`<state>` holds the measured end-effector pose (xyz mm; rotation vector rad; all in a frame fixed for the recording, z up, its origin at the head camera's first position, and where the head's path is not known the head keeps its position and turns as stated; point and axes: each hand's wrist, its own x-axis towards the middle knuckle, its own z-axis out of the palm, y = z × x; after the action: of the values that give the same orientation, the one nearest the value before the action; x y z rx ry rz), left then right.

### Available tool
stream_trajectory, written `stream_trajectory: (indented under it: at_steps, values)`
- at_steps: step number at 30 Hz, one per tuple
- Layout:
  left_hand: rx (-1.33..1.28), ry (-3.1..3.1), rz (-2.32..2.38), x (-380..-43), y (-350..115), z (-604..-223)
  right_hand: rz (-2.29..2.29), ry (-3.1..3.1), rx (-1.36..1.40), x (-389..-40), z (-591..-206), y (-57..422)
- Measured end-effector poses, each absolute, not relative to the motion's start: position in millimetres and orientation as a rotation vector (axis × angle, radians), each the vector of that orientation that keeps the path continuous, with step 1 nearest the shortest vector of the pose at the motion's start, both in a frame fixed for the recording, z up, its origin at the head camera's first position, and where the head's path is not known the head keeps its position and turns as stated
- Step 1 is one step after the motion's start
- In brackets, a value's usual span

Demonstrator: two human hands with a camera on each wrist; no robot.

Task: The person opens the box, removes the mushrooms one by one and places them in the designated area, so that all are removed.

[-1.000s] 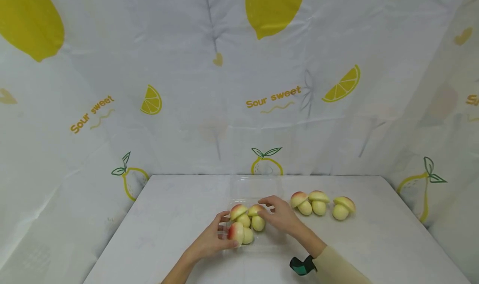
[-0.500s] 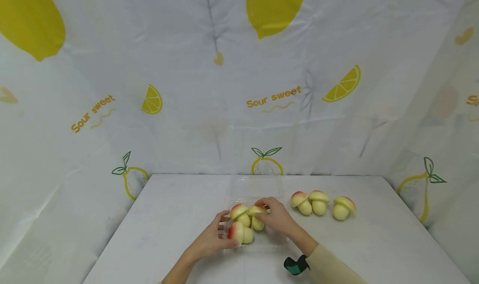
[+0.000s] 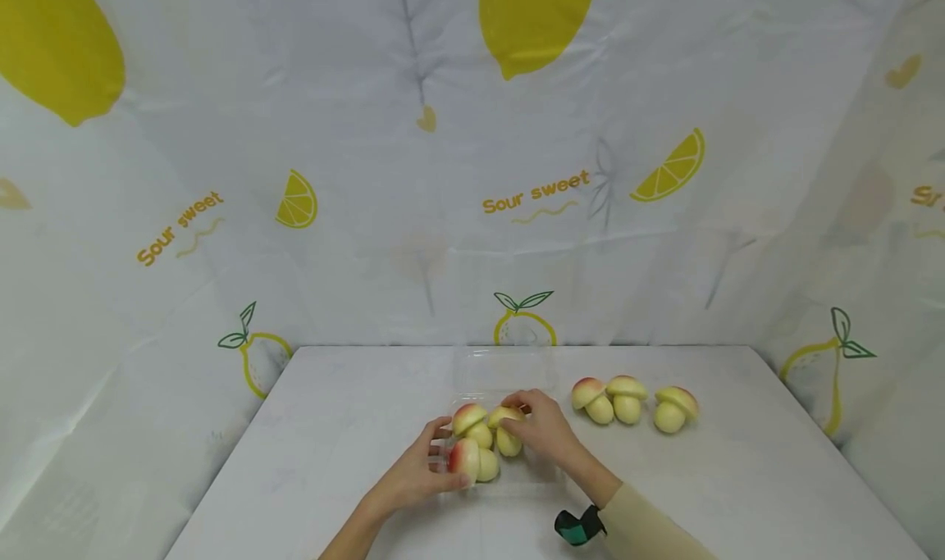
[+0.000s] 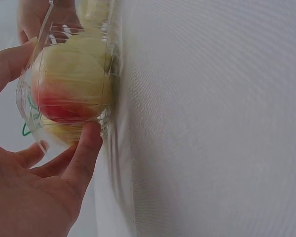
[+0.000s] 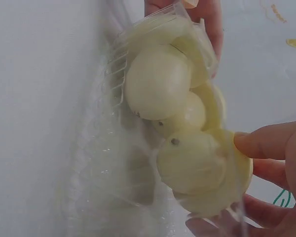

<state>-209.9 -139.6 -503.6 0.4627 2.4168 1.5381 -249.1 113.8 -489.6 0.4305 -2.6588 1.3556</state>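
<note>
A clear plastic clamshell box (image 3: 527,488) stands on the table with its lid folded back. Inside, at its left, are three yellow toy mushrooms with red-blushed caps. My left hand (image 3: 415,471) holds the box's left side; in the left wrist view its fingers (image 4: 84,153) press the wall beside a red-tinged cap (image 4: 69,94), the thumb at the rim. With thumb and fingers my right hand (image 3: 550,429) pinches the cap of the back right mushroom (image 3: 508,442). That mushroom (image 5: 192,163) shows through the clear wall in the right wrist view. The other two, front (image 3: 472,460) and back left (image 3: 472,425), lie beside it.
Three more toy mushrooms, a left one (image 3: 592,400), a middle one (image 3: 627,400) and a right one (image 3: 675,410), sit on the white table (image 3: 332,412) to the right. The open lid (image 3: 505,370) lies behind the box. A lemon-print curtain (image 3: 369,257) hangs behind.
My right hand has shifted slightly left and its fingers have come further over the mushroom's cap. The left hand and the box have stayed in place.
</note>
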Motion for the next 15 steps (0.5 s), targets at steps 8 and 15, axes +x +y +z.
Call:
stream_trajectory:
  at_steps: [8, 15]
  values:
    - [0.446, 2.424, 1.531, -210.6, -139.4, -504.4, 1.397, -2.630, 0.438, -239.3, -476.5, 122.1]
    - [0.453, 2.427, 1.532, -209.4, -139.5, -503.7, 1.435, -2.627, 0.430, -228.3, -465.1, 131.1]
